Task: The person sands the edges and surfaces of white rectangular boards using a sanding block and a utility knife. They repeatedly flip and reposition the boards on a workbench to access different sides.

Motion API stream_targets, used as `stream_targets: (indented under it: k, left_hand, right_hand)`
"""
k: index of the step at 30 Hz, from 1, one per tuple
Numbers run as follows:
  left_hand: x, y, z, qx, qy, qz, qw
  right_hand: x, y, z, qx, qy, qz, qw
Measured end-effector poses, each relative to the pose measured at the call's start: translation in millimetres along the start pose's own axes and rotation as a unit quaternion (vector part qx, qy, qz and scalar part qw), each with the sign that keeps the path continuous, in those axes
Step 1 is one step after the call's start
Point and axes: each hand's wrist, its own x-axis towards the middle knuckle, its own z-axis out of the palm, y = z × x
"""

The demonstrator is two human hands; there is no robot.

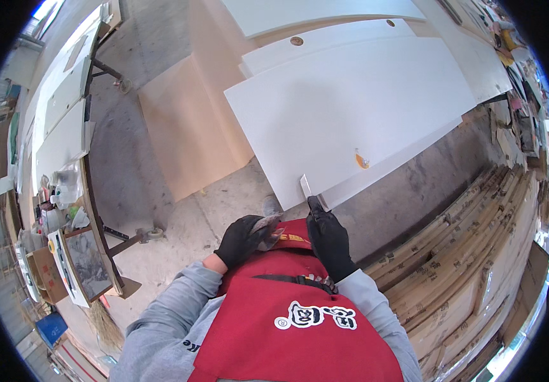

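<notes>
My left hand [240, 241], in a black glove, grips a crumpled greyish cloth or rag [270, 233] in front of my red apron [274, 329]. Also gloved in black, my right hand [328, 236] holds a thin metal blade [306, 186], likely a scraper, over the near corner of a large white panel [365, 100]. A second short metal edge [324, 202] shows beside its fingertips; whether it belongs to the same tool cannot be told. On the panel, right of the blade, sits a small orange-yellow smear [362, 161] with a shiny bit on it.
More white panels [322, 52] with round holes lie beneath and behind. A brown sheet [193, 133] leans left of them. Long cardboard-wrapped packs [446, 267] are stacked at right. A workbench [88, 191] at left carries bottles and panels; its wheeled legs [133, 238] stand on concrete floor [126, 176].
</notes>
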Motion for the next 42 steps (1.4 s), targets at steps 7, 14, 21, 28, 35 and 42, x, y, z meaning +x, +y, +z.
stream_targets:
  k: [7,14,21,28,35,42]
  left_hand:
    - [-6.0,-5.9,-1.7,0.042,0.031,0.038,0.998]
    - [17.2,27.8,-49.4,0.102,0.302,0.151,0.936]
    - [121.0,80.7,-44.3,0.189,0.258,0.257,0.912]
    - [116.1,62.8,-31.7,0.261,0.156,0.268,0.914]
    - [114.9,68.4,-33.2,0.294,0.064,0.258,0.918]
    - [104.8,54.7,-25.8,0.337,0.079,0.289,0.893]
  right_hand:
    - [2.0,2.5,2.5,-0.021,-0.025,0.021,0.999]
    - [10.9,9.3,-16.2,-0.005,0.04,-0.033,0.999]
    - [-3.9,18.7,-40.0,0.282,0.05,0.208,0.935]
    - [-15.3,20.1,-38.9,0.338,0.045,0.243,0.908]
    - [-14.9,24.3,-36.0,0.376,0.054,0.258,0.888]
    - [-16.7,26.0,-38.2,0.415,0.049,0.273,0.866]
